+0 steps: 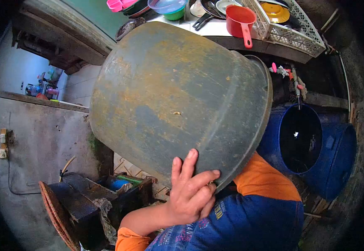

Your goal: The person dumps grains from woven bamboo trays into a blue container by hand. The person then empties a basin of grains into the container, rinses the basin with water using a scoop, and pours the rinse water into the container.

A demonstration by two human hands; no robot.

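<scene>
A large, scuffed dark grey tub (169, 92) fills the middle, tilted on its side with its outer wall facing me and its rim at the right. My left hand (192, 190) holds the tub near the lower part of the rim, some fingers spread on the outer wall and others bent at the edge. An orange sleeve (267, 180) runs up behind the tub; my right hand is hidden there. The inside of the tub cannot be seen.
Blue barrels (301, 138) stand at the right beneath a tap (298, 90). A counter above holds a red dipper (240, 21) and a dish crate (293, 31). Dark boxes (77, 192) and a woven tray's edge (54, 215) are at the lower left.
</scene>
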